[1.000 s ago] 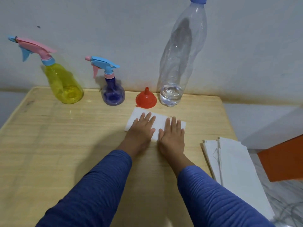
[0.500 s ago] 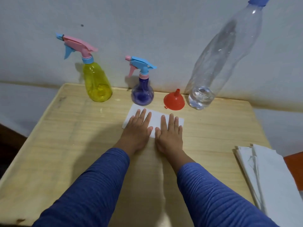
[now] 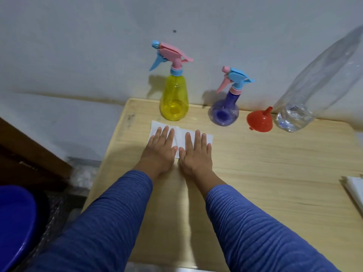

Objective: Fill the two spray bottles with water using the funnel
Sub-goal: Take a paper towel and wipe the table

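Note:
A yellow spray bottle (image 3: 173, 97) with a pink and blue trigger head stands at the table's back edge by the wall. To its right stands a smaller purple spray bottle (image 3: 225, 110) with a blue and pink head. An orange funnel (image 3: 260, 121) rests mouth down beside it, spout up. A large clear plastic bottle (image 3: 306, 99) with a little water at the bottom stands furthest right. My left hand (image 3: 160, 149) and my right hand (image 3: 196, 152) lie flat, palms down, side by side on a white paper sheet (image 3: 179, 133) in front of the bottles, holding nothing.
The wooden table (image 3: 265, 173) stands against a pale wall. A stack of white paper (image 3: 355, 190) lies at its right edge. A blue tub (image 3: 13, 224) sits on the floor at lower left, with dark wooden furniture (image 3: 25, 154) beyond it.
The camera has swung left, so the bottles and funnel sit further right in view. Both hands stay flat on the white sheet, which has slid left along the table toward the yellow bottle.

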